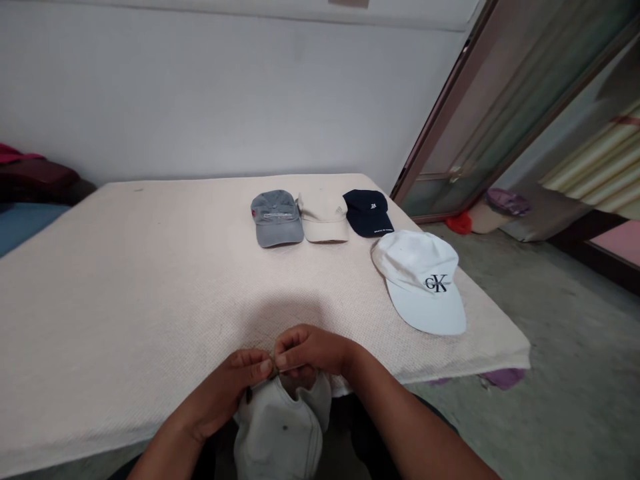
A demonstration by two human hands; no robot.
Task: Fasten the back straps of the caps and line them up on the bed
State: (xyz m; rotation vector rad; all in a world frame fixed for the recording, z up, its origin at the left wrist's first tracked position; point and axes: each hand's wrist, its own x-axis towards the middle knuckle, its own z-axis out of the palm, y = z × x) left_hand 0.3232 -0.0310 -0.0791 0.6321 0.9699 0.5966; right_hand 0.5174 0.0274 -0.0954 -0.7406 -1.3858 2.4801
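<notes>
A pale grey cap hangs at the table's front edge, its back opening and strap turned upward. My left hand pinches the left part of the strap between thumb and fingers. Right beside it, my right hand pinches the strap near its middle, the fingertips of both hands almost touching. The strap's small details are hidden by the fingers. To the right lies a white cap with dark letters on its front.
Along the back of the cream-covered table lie a grey-blue cap, a beige cap and a navy cap, side by side. A white wall stands behind. More hats rest on the floor at right.
</notes>
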